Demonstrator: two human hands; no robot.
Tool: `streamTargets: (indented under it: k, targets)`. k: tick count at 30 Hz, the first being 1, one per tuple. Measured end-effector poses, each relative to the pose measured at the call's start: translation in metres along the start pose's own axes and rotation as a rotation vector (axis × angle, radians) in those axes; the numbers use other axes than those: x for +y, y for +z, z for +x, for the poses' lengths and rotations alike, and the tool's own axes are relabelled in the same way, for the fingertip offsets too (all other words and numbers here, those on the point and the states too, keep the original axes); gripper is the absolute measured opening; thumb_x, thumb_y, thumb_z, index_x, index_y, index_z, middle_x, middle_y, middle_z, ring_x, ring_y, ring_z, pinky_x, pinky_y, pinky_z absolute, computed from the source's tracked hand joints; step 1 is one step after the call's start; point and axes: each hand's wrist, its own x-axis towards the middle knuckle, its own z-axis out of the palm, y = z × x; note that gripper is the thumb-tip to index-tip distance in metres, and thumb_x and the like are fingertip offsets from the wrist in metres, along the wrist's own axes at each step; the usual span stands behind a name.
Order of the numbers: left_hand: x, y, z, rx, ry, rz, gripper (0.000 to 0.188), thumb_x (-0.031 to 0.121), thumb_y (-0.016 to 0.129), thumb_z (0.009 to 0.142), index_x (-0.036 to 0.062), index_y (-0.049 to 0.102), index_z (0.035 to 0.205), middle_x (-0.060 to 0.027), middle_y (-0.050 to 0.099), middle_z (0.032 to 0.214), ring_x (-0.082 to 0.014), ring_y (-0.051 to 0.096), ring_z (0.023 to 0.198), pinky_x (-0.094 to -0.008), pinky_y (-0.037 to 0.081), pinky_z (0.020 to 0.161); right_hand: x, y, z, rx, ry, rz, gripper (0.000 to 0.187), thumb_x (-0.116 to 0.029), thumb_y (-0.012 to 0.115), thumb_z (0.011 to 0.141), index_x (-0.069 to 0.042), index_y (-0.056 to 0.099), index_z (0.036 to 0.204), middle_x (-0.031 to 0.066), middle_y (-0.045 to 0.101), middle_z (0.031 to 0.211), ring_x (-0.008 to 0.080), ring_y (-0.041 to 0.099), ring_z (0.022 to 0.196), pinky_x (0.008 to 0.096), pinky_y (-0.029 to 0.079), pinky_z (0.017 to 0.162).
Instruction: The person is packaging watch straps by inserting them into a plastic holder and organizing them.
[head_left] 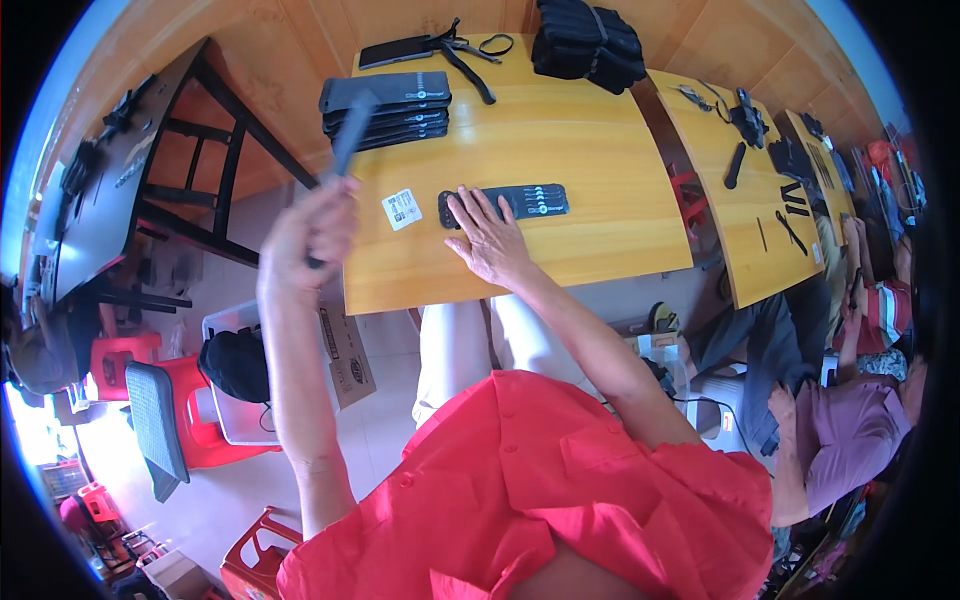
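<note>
My left hand, raised off the table's left edge, is closed round a long grey blade-like tool. The tool is smeared by motion, so its exact kind is unclear; a dark end pokes out below the fist. My right hand lies flat, fingers stretched, on the left half of a slim black pouch with white print. That half is partly hidden under the fingers. Left of the pouch, a white printed label lies on the yellow wooden table. A stack of similar black pouches sits farther back.
At the back are a dark flat case, pliers-like tools and a strapped black bundle. Another table with tools stands right, near a seated person in purple. A red stool and a white bin are lower left.
</note>
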Motion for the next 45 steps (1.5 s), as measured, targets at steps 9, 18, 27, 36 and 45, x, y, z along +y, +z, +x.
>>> streamTargets:
  k: [9, 18, 27, 36, 45]
  targets:
    - [-0.029, 0.004, -0.057, 0.024, 0.295, 0.11, 0.024, 0.024, 0.045, 0.093, 0.0009, 0.048, 0.097, 0.0026, 0.035, 0.051, -0.0037, 0.031, 0.037, -0.0181, 0.025, 0.032, -0.002, 0.0, 0.003, -0.031, 0.021, 0.013, 0.064, -0.043, 0.047, 0.087, -0.01, 0.027, 0.137, 0.0103, 0.023, 0.144, 0.0254, 0.023, 0.132, 0.0512, 0.019, 0.105]
    - [-0.106, -0.029, -0.055, 0.11, 0.231, 0.046, 0.04, 0.035, 0.034, 0.096, -0.0013, 0.05, 0.101, 0.0015, 0.034, 0.05, -0.0064, 0.032, 0.038, -0.02, 0.025, 0.034, -0.023, -0.003, 0.003, -0.093, -0.038, 0.018, 0.067, -0.044, 0.045, 0.087, -0.005, 0.024, 0.138, 0.0102, 0.018, 0.146, 0.0231, 0.019, 0.134, 0.0499, 0.016, 0.106]
    - [-0.138, -0.013, -0.027, 0.271, 0.259, -0.286, 0.036, 0.031, 0.034, 0.096, -0.0001, 0.046, 0.108, 0.002, 0.028, 0.058, -0.0075, 0.025, 0.044, -0.0204, 0.022, 0.039, -0.036, -0.063, 0.0, -0.022, 0.002, 0.719, 0.051, -0.035, 0.055, 0.085, -0.003, 0.044, 0.124, 0.0157, 0.04, 0.131, 0.0292, 0.041, 0.12, 0.0401, 0.033, 0.099]
    - [-0.159, -0.01, -0.016, 0.173, 0.379, -0.292, 0.027, 0.037, 0.047, 0.092, 0.0117, 0.044, 0.083, 0.0031, 0.028, 0.06, -0.0066, 0.026, 0.05, -0.0214, 0.021, 0.042, -0.089, -0.117, -0.047, 0.004, -0.042, 1.081, 0.021, -0.002, 0.07, 0.072, -0.001, 0.061, 0.091, 0.008, 0.057, 0.082, 0.0177, 0.057, 0.075, 0.0269, 0.048, 0.067]
    - [-0.164, 0.004, -0.016, 0.153, 0.358, -0.371, 0.03, 0.039, 0.044, 0.092, 0.0103, 0.042, 0.083, 0.002, 0.03, 0.06, -0.009, 0.029, 0.054, -0.0231, 0.027, 0.046, -0.091, -0.12, -0.053, 0.081, -0.131, 0.956, 0.024, 0.003, 0.072, 0.066, -0.001, 0.063, 0.088, 0.0075, 0.059, 0.079, 0.0176, 0.058, 0.07, 0.0268, 0.047, 0.062]
